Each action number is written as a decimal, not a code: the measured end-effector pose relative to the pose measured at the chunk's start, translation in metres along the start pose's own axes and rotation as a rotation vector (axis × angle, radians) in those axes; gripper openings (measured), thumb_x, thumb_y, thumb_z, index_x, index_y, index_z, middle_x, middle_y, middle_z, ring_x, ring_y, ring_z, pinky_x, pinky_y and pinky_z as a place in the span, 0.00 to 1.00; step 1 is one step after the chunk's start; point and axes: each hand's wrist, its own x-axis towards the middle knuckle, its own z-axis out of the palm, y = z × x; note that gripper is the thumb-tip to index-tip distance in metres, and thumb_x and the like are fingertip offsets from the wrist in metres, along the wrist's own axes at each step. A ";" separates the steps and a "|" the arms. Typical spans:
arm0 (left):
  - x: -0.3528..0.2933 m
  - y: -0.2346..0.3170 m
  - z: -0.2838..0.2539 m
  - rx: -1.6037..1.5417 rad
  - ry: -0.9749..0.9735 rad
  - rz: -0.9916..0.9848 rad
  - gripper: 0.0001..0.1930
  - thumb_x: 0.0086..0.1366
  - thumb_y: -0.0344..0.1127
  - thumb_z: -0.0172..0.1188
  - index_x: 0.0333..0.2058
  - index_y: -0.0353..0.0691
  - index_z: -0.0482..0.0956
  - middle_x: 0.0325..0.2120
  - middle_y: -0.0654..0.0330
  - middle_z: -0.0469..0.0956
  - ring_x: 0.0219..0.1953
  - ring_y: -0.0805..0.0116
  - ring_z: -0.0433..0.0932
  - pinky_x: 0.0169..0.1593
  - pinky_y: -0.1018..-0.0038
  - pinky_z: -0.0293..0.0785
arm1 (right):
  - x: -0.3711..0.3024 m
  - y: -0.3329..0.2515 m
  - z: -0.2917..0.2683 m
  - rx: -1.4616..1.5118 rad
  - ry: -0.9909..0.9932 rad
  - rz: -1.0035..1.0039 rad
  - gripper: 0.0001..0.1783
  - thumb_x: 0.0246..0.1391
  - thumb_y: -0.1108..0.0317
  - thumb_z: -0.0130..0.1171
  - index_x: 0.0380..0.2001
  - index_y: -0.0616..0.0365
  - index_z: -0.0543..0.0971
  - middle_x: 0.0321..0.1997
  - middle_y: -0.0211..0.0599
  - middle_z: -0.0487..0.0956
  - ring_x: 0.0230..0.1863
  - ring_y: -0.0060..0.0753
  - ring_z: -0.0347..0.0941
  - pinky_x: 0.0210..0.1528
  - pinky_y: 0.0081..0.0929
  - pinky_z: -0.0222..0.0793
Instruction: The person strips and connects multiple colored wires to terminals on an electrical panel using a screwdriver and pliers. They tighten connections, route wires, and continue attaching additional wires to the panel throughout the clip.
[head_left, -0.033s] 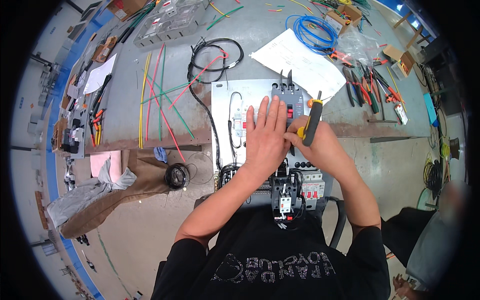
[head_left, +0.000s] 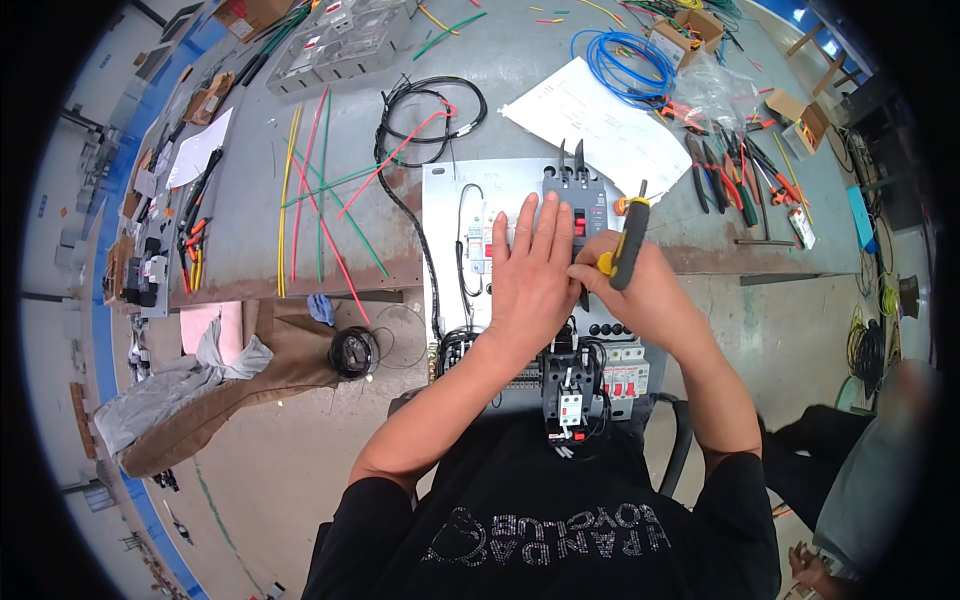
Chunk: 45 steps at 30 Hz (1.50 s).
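Observation:
A light grey mounting plate [head_left: 447, 215] carries electrical parts and lies partly over the bench edge. At its top, a dark moulded-case circuit breaker [head_left: 598, 207] has a red switch and black blades standing up. My left hand [head_left: 535, 280] lies flat with fingers stretched, beside and partly over the breaker. My right hand [head_left: 640, 295] is closed round a yellow-and-black screwdriver [head_left: 628, 245], its shaft upward. That hand's thumb and fingertips meet at the breaker's lower end, against my left hand; anything pinched there is hidden. Nearer me are a black contactor [head_left: 570, 380] and small red-switched breakers [head_left: 625, 380].
Loose coloured wires [head_left: 322, 190], a black cable coil [head_left: 440, 105] and a paper sheet [head_left: 590, 115] lie on the bench [head_left: 520, 40]. Pliers [head_left: 715, 175] and a blue wire coil [head_left: 625, 65] are at right. Another person [head_left: 870, 470] sits at lower right.
The screwdriver in my right hand has tilted slightly to the right. My left hand stays in place. The person at lower right has shifted a little.

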 end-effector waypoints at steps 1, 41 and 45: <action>0.000 0.001 -0.001 -0.007 0.004 0.003 0.44 0.59 0.38 0.72 0.73 0.31 0.67 0.75 0.43 0.65 0.79 0.43 0.60 0.79 0.39 0.49 | 0.000 -0.002 -0.002 0.025 -0.011 0.023 0.08 0.64 0.71 0.69 0.37 0.66 0.80 0.34 0.45 0.80 0.34 0.52 0.77 0.41 0.42 0.75; 0.045 -0.178 -0.038 -0.338 0.351 -0.348 0.10 0.71 0.32 0.65 0.46 0.35 0.87 0.44 0.46 0.87 0.47 0.42 0.86 0.52 0.55 0.82 | -0.062 0.049 0.029 2.010 0.354 0.155 0.17 0.82 0.52 0.50 0.48 0.54 0.79 0.39 0.31 0.80 0.37 0.25 0.77 0.36 0.21 0.76; 0.050 -0.264 -0.048 -0.082 0.291 -0.408 0.11 0.69 0.31 0.63 0.48 0.37 0.88 0.44 0.45 0.87 0.49 0.41 0.85 0.53 0.52 0.81 | -0.065 0.047 0.028 1.994 0.374 0.163 0.17 0.82 0.52 0.51 0.48 0.53 0.79 0.38 0.31 0.80 0.37 0.24 0.76 0.36 0.21 0.75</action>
